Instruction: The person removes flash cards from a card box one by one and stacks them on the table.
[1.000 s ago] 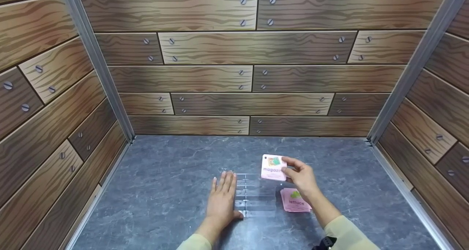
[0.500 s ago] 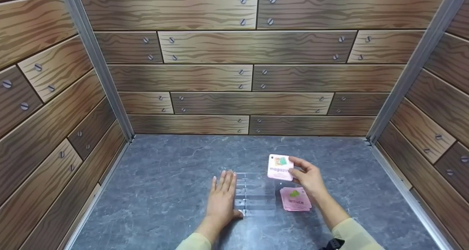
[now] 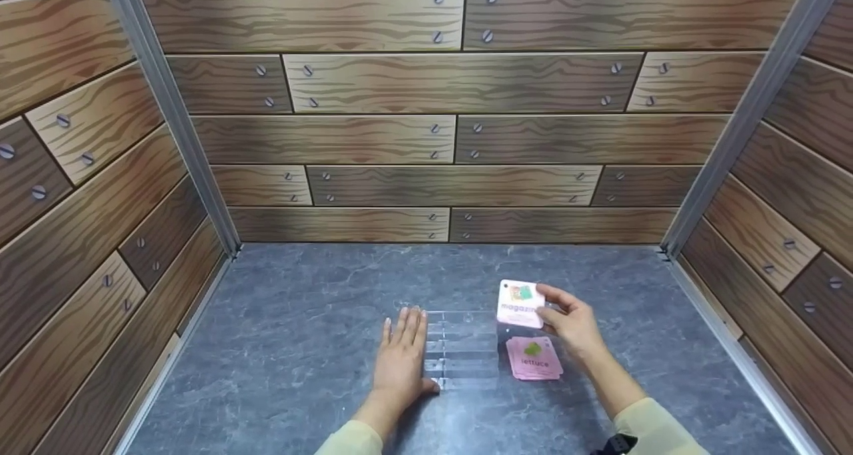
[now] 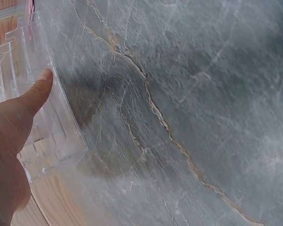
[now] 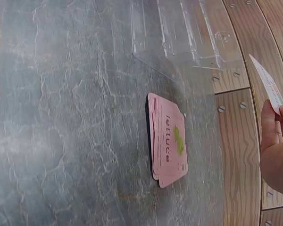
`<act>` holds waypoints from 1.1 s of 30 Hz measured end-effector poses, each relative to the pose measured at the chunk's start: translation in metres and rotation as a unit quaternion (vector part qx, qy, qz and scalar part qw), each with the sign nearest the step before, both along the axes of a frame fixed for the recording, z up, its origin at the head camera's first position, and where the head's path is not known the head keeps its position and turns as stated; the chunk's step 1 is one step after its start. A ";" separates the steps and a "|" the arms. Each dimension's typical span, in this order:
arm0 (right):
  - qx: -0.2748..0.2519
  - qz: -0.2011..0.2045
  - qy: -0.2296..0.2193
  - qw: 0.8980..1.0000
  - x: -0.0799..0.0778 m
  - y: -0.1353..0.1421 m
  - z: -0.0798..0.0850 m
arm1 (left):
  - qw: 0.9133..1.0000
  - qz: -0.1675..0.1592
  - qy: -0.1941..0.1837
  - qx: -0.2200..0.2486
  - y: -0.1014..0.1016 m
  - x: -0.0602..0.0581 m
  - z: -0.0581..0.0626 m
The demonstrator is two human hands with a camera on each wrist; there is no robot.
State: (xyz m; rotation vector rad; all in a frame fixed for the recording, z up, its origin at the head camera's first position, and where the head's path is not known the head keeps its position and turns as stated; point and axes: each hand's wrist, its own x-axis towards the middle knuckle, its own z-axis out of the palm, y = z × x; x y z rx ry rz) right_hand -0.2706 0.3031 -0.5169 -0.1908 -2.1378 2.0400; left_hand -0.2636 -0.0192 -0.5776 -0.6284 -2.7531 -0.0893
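Between the thumb and fingers of my right hand (image 3: 572, 323) is a pinched flash card (image 3: 521, 304) with a small picture and the word "magazine", its last letters covered by the thumb. It is held up above the table; the right wrist view shows the same card (image 5: 266, 84) nearly edge-on. Below it lies a pink card stack (image 3: 534, 359), "lettuce" on top. A clear stepped plastic rack (image 3: 463, 348) stands left of the stack. My left hand (image 3: 400, 365) rests against the rack's left side with straight fingers, and its thumb touches the front edge in the left wrist view.
The grey marbled tabletop (image 3: 300, 322) runs to wood-print panels (image 3: 373, 138) at the back and both sides. Metal corner posts (image 3: 174, 108) stand at the back left and back right. A dark device (image 3: 616, 444) sits on the right wrist.
My right hand has moved a little to the right with the magazine card, away from above the rack. The left hand stays on the rack. The head view has shifted slightly.
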 end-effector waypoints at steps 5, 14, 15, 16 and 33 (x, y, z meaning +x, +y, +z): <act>0.003 0.004 -0.004 1.000 0.002 0.009 -0.004 | 1.000 -0.001 -0.002 -0.005 0.000 0.000 0.000; 0.000 0.003 -0.008 1.000 0.007 0.019 -0.010 | 1.000 0.000 -0.003 -0.006 0.000 -0.002 -0.001; -0.001 0.003 -0.009 1.000 0.007 0.019 -0.011 | 1.000 0.001 -0.003 -0.006 0.000 -0.002 -0.001; 0.000 0.001 -0.009 1.000 0.008 0.020 -0.012 | 1.000 0.001 -0.002 -0.007 0.000 -0.002 -0.001; 0.010 0.016 -0.038 0.999 0.013 0.032 -0.028 | 1.000 0.009 -0.001 -0.003 0.000 0.000 -0.001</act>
